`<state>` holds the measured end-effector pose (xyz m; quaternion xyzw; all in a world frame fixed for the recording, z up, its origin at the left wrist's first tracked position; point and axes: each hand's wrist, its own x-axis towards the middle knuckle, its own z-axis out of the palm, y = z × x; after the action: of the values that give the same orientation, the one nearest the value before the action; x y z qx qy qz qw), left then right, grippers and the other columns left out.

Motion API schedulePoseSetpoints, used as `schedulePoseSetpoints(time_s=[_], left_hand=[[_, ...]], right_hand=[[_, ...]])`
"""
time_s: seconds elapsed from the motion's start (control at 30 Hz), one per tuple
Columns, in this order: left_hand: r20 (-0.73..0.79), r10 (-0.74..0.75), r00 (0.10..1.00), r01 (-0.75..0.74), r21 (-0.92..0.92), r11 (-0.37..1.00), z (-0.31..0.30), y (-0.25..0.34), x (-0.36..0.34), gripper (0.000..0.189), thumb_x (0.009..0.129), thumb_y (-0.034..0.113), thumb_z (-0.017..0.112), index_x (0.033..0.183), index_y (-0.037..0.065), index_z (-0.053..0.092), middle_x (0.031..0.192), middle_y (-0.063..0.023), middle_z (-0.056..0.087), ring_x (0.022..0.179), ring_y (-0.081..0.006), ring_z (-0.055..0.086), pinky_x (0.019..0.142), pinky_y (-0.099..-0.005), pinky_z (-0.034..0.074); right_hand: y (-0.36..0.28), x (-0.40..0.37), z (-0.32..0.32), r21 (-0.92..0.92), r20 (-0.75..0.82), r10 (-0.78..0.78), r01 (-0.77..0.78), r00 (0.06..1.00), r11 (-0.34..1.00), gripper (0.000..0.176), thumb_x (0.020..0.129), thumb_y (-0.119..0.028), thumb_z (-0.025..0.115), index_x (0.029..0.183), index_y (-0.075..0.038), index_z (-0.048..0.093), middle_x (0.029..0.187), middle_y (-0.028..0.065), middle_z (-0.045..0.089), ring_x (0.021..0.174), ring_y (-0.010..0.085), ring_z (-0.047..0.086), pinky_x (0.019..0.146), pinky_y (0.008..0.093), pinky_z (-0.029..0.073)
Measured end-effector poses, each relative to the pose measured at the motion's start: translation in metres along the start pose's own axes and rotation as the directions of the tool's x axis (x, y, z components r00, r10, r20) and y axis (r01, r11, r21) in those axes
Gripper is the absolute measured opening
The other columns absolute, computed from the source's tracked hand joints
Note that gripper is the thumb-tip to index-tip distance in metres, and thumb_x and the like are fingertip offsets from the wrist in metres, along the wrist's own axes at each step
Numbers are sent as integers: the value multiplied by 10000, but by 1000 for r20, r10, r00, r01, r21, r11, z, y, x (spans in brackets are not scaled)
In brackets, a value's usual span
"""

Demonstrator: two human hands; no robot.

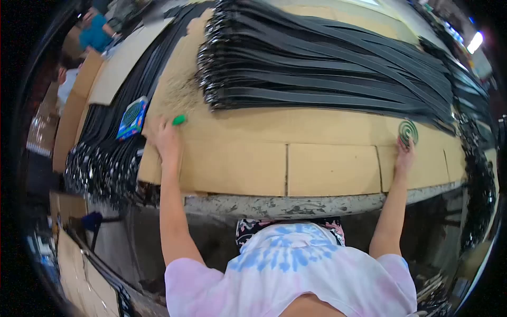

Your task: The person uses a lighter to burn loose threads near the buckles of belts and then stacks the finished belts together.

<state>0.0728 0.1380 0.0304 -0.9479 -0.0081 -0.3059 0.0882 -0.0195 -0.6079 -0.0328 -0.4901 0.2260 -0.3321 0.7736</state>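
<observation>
My right hand (405, 154) grips a green spiral mosquito coil (408, 133) by its lower edge, over the right part of the cardboard. My left hand (166, 138) is at the left of the cardboard, its fingers closed on a small bright green lighter (180, 120), which sticks out to the right. Just left of that hand, a blue box (132, 118) with a coil pictured on it lies on black straps.
A thick stack of black straps (317, 66) in clear wrapping covers the far part of the cardboard sheet (237, 164). More wrapped straps (105, 169) lie at left and right (478, 137). A person in teal (96, 31) is at the far left.
</observation>
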Motion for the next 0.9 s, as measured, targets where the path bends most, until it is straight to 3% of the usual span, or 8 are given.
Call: schedulePoseSetpoints(time_s=[0.13,0.2,0.3,0.4,0.5,0.7,0.8,0.9], left_hand=[[-20,-70,997,66,-167,984,35,9,-15,366,886,177,562,1249,157,600,1405,-114,475,1332,-406,361,1086,-637,223],[-62,130,990,-134,-71,988,-28,74,-8,452,883,114,571,1333,131,532,1479,-135,382,1361,-388,337,1091,-604,257],[77,483,872,-363,-561,744,-79,140,-8,579,857,33,587,1410,95,429,1523,-153,306,1390,-374,304,1132,-542,239],[78,764,641,-387,-827,408,-99,212,-10,600,881,82,579,1446,93,378,1537,-156,283,1399,-373,289,1158,-506,205],[-135,897,421,-533,-837,125,-92,286,-17,578,930,188,540,1468,96,349,1547,-147,266,1411,-364,272,1156,-504,207],[-174,982,68,-572,-814,-105,-103,368,-45,594,961,332,485,1484,101,326,1561,-125,250,1441,-327,214,1175,-490,137],[-131,981,139,-463,-885,-53,-95,366,-46,586,961,339,490,1478,104,342,1565,-115,248,1447,-310,202,1174,-484,133],[-115,982,149,-463,-886,-34,-97,363,-45,572,961,335,496,1468,106,364,1566,-113,247,1446,-308,207,1172,-482,141]], right_hand=[[-3,-11,7,9,10,9,-9,1000,1000,321,938,-296,598,1128,-38,609,997,64,651,872,176,624,831,331,518],[-17,-23,8,22,36,11,-12,999,1000,337,945,-317,590,1119,-30,619,1003,69,666,905,167,634,848,339,510],[-59,-58,1,-91,121,41,-30,992,995,345,950,-326,588,1110,-24,634,1020,66,679,936,149,641,868,321,496],[-100,-96,-41,-371,346,-143,275,927,887,337,956,-291,590,1067,23,641,972,46,684,844,123,609,790,323,505],[-186,-183,-66,-851,322,-208,379,924,364,278,879,-232,668,871,43,627,685,136,610,652,136,567,606,327,449],[-234,-310,-193,-833,-167,-339,51,926,551,273,831,-214,743,774,31,637,645,42,602,612,54,510,537,287,406],[-251,-366,-220,-596,-411,-272,-31,870,802,196,844,-134,723,932,38,689,791,77,688,684,141,641,637,281,510],[-248,-396,-274,-513,-750,-335,-182,570,839,233,848,-202,722,943,7,684,803,59,678,693,129,642,637,266,507]])
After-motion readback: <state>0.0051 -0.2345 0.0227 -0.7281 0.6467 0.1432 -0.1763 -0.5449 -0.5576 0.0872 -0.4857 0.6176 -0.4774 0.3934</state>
